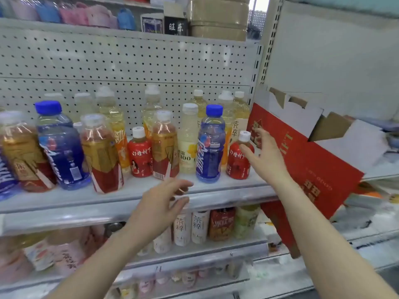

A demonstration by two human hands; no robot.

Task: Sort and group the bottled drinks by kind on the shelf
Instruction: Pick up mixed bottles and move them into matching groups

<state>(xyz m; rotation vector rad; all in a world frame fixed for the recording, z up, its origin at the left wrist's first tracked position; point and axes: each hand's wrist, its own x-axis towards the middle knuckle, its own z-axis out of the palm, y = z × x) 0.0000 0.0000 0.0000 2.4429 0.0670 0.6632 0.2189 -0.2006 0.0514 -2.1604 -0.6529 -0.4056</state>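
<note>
Mixed bottled drinks stand on the grey shelf (71,197). Two small red bottles with white caps are there: one (140,156) mid-shelf, one (237,162) at the right end. My right hand (262,154) is spread open just beside the right red bottle, fingers near its cap and shoulder, holding nothing. My left hand (159,206) hovers open in front of the shelf edge, below a blue-capped blue bottle (209,145). Another blue bottle (60,147) stands at the left between amber tea bottles (101,154) (164,145). A pale yellow bottle (188,141) stands beside the blue one.
A red cardboard box (302,169) leans against the shelf's right end, close behind my right hand. Tall yellow bottles (239,117) line the pegboard back. The lower shelf (194,247) carries more bottles. Boxes and pastel items sit on the top shelf.
</note>
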